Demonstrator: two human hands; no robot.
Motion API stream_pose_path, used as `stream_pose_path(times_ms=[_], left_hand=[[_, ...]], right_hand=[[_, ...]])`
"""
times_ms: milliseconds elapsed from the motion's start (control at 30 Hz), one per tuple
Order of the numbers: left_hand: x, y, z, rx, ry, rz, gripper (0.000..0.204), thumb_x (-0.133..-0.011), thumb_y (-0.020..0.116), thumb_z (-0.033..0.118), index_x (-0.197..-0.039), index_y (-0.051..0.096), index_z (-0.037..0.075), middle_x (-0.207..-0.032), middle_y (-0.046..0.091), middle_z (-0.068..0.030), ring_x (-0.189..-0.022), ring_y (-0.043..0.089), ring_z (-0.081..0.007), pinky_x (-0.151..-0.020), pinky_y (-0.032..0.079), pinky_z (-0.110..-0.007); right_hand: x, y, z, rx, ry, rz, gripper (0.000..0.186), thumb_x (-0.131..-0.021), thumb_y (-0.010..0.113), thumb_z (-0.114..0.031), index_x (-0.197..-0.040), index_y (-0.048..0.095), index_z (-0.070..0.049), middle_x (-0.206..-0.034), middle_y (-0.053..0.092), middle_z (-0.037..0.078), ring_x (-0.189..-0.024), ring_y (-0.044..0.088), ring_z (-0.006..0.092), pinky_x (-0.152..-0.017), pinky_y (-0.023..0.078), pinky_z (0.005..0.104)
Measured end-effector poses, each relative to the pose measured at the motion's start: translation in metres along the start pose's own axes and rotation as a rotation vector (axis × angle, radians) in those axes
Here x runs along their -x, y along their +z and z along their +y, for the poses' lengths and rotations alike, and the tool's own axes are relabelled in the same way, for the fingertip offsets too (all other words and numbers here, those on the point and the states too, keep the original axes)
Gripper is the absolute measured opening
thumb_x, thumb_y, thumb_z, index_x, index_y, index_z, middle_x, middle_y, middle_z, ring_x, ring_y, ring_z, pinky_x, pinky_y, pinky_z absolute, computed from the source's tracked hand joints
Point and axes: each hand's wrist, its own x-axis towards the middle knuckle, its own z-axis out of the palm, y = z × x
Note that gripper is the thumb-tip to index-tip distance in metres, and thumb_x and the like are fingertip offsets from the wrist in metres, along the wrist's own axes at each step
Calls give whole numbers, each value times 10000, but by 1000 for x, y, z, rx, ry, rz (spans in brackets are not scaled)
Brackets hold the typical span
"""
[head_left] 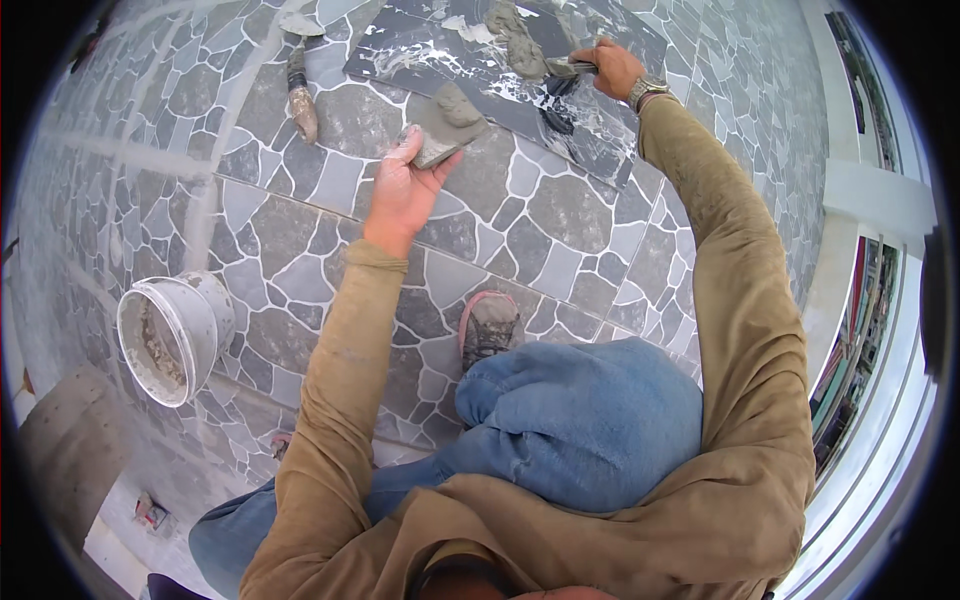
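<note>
My left hand [396,195] grips the edge of a small flat grey slab [440,142], which carries a lump of wet mortar [457,105] on its face. Further out on the right, my right hand [615,72] is closed on a trowel [570,68], its blade at a heap of grey mortar [515,40]. That heap lies on a dark, smeared board [400,50] on the floor. Another trowel [299,95], its handle worn and dirty, rests on the floor left of the board.
A white bucket [207,305] with mortar residue inside stands tilted at the left. Stone-patterned tiles [470,235] cover the floor. My shoe [490,325] is planted below the slab. Along the right runs a pale ledge [875,193] with stacked things behind it.
</note>
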Motion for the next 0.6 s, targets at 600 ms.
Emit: stream_pose_path(times_ms=[600], left_hand=[[-121,128,-23,82,-104,-102,424,-1081,348,164,-1415,392,-94,-1416,493,-262,-1278,550,-402,-1038,545,-562]], right_hand=[[62,-59,-64,-528,18,714,439,-860,695,18,-1254,718,-174,-1185,736,57,-1026,682,233,-916,538,326]])
